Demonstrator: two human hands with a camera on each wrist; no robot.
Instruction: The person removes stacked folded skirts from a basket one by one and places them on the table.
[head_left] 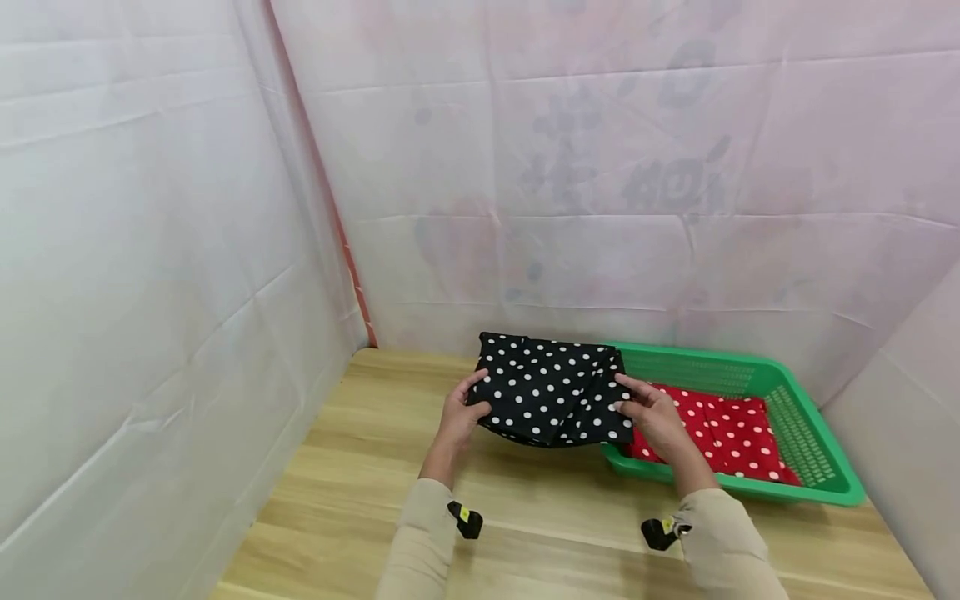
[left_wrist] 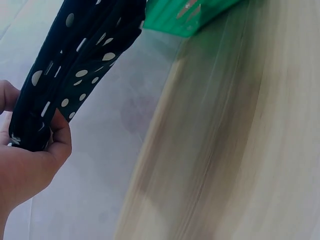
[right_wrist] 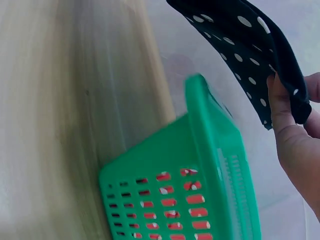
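Note:
A folded black cloth with white polka dots (head_left: 551, 390) is held up between both hands, its layers showing at the edge in the left wrist view. My left hand (head_left: 457, 415) pinches its left end, thumb on one side and fingers on the other. At the opposite end my right hand (head_left: 654, 415) grips the right edge between thumb and fingers. The cloth's right end overlaps the left rim of a green plastic basket (head_left: 750, 483) in the head view. Inside the basket lies a folded red cloth with white dots (head_left: 731, 433), its left part hidden behind the right hand.
The wooden table (head_left: 360, 508) extends in front of and to the left of the basket. White sheeting (head_left: 600, 167) hangs behind the table and along its sides. Each wrist wears a small black device, such as the one at the left sleeve (head_left: 467, 521).

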